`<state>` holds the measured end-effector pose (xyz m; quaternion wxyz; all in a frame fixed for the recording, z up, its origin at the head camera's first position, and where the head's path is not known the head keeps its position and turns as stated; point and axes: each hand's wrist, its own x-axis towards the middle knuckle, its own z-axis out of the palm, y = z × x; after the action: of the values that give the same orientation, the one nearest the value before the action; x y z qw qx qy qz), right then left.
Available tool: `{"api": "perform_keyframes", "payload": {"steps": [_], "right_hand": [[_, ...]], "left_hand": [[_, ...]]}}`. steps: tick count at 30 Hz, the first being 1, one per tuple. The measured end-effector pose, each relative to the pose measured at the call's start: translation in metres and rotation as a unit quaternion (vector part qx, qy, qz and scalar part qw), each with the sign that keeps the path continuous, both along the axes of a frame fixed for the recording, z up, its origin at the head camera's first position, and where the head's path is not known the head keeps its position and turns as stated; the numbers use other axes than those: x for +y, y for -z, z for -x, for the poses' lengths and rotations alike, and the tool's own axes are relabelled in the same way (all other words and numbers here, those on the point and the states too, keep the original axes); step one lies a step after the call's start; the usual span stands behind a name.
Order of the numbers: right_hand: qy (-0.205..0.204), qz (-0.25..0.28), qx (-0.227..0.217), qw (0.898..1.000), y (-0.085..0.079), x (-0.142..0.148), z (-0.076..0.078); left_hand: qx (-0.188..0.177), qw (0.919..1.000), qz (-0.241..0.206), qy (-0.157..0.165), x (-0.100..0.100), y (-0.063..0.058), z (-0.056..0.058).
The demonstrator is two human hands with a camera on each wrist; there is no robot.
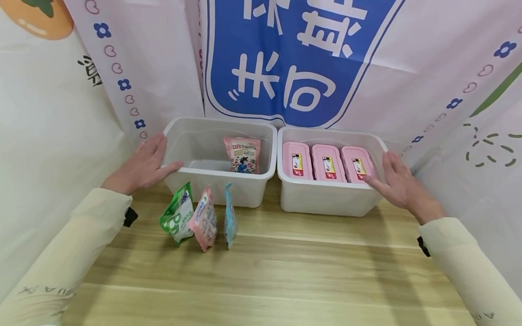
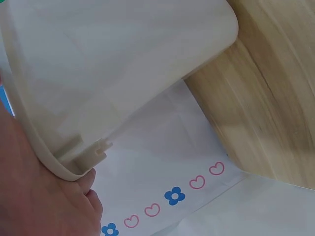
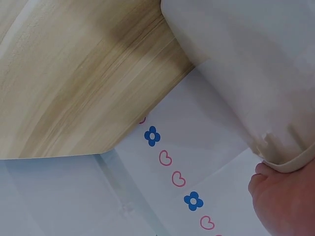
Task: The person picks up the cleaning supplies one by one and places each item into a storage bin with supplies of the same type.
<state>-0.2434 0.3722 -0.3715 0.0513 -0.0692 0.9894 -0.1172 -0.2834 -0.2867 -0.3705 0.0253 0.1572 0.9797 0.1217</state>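
Observation:
My left hand (image 1: 146, 162) lies against the left end of a white bin (image 1: 210, 181), its fingers straight and the thumb at the front rim. Inside that bin a pink printed pouch (image 1: 244, 156) leans upright. My right hand (image 1: 395, 182) touches the right end of a second white bin (image 1: 327, 199), thumb over the front rim. Three pink lidded boxes (image 1: 327, 161) stand in a row in it. In the left wrist view the left hand (image 2: 44, 191) is at the bin's rim (image 2: 37, 142); in the right wrist view the right hand (image 3: 285, 196) meets the other rim (image 3: 290, 164).
In front of the left bin three pouches stand on the wooden table (image 1: 269, 278): a green one (image 1: 179, 215), a pink one (image 1: 204, 220) and a light-blue one (image 1: 230, 217) seen edge-on. A printed cloth (image 1: 171, 56) hangs behind the bins, which stand side by side.

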Motion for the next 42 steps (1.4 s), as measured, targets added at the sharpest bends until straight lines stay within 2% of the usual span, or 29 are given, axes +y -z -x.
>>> {"api": "perform_keyframes", "payload": {"steps": [6,12,17,24,31,42], "right_hand": [[0.0,-0.002,0.002,1.0,0.003,0.002,-0.002],[-0.001,-0.003,0.007,1.0,0.004,0.002,0.0],[-0.002,-0.002,0.005,1.0,0.002,0.001,-0.002],[-0.003,0.0,0.009,1.0,0.001,0.0,-0.002],[-0.007,-0.004,0.011,1.0,0.003,0.002,-0.001],[-0.009,-0.001,0.01,1.0,0.003,0.003,-0.001]], "left_hand": [[0.002,0.9999,-0.01,0.002,0.003,-0.006,0.0],[0.012,0.9993,-0.031,0.015,0.004,-0.016,0.0],[0.013,0.9993,-0.029,0.019,0.006,-0.027,-0.004],[0.025,0.9984,-0.036,0.036,0.012,-0.048,-0.014],[0.049,0.998,-0.018,0.035,0.022,-0.065,-0.027],[0.017,0.9997,-0.011,0.015,0.037,-0.086,-0.045]]}}
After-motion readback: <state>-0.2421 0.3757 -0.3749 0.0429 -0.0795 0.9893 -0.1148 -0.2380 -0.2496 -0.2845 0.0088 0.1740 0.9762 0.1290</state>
